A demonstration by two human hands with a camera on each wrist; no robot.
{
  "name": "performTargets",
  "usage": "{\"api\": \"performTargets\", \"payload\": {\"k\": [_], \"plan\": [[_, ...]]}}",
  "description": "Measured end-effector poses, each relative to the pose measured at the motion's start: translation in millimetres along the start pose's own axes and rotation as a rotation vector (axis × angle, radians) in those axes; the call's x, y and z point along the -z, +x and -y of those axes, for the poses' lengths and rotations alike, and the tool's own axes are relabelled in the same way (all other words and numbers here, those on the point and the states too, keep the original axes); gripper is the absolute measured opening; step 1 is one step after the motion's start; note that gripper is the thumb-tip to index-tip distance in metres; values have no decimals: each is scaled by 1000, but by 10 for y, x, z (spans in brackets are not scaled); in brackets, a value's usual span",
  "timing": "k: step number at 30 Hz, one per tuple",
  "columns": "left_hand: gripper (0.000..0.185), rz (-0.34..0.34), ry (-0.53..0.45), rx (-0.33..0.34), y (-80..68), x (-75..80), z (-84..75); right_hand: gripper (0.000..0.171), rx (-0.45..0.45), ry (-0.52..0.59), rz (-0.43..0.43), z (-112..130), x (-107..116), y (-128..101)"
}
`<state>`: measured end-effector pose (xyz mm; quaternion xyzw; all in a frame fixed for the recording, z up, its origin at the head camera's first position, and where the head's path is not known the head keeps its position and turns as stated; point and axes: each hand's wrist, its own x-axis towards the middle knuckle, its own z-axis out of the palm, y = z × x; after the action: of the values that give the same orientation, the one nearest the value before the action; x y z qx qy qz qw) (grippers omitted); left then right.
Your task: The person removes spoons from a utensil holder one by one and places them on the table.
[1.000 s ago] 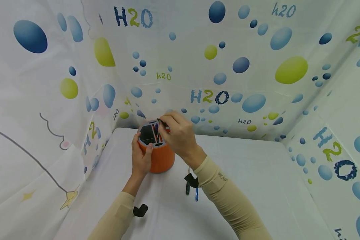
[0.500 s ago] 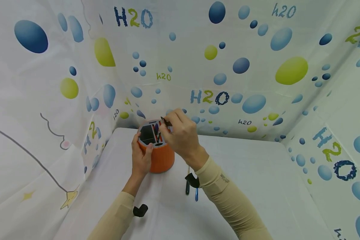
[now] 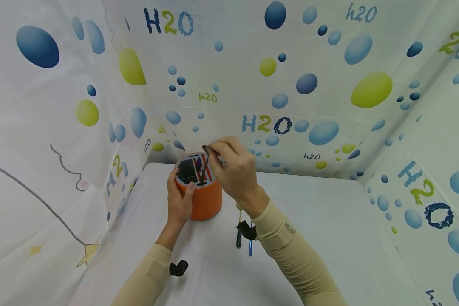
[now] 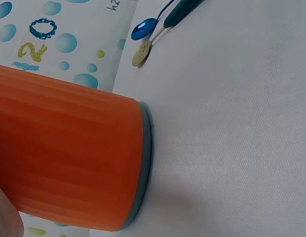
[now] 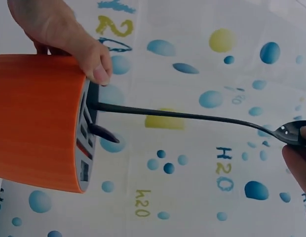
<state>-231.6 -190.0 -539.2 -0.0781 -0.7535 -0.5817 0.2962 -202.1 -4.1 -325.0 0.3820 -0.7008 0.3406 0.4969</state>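
An orange ribbed holder [image 3: 204, 199] with a grey slotted top stands on the white table; it also fills the left wrist view [image 4: 64, 158] and shows in the right wrist view [image 5: 37, 123]. My left hand [image 3: 179, 199] grips its left side, thumb on the rim [image 5: 96, 66]. My right hand [image 3: 233, 170] pinches the bowl end of a slim black spoon [image 5: 192, 116], whose handle tip sits in a slot of the holder's top [image 3: 202, 172]. Another dark utensil [image 5: 103, 133] pokes out of a neighbouring slot.
Near my right forearm lie a blue spoon [image 3: 250, 246], a dark-handled utensil [image 3: 239, 240] and a pale-bowled one [image 4: 141, 52]. A black wrist camera [image 3: 178, 267] hangs under my left sleeve. Bubble-print curtains [image 3: 310, 85] wall the table on the left, back and right.
My right hand has lifted slightly and shifted right, and the black spoon has tipped from lying across the top to standing with its handle in a slot. The left hand has stayed put.
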Motion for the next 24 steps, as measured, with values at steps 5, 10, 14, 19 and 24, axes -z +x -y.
{"api": "performTargets", "payload": {"k": [5,10,14,19,24], "plan": [[66,18,23,28,2,5,-15,10,-33,105,-53,-37,42,23],[66,23,16,27,2,8,-9,14,-38,109,-59,-79,68,1],[65,15,7,-1,0,10,5,13,-36,119,-65,-109,81,-30],[63,8,-19,2,-8,30,-233,14,-54,126,-53,-171,88,-100],[62,15,-34,13,-11,40,-424,15,-136,195,-34,-249,102,-176]]}}
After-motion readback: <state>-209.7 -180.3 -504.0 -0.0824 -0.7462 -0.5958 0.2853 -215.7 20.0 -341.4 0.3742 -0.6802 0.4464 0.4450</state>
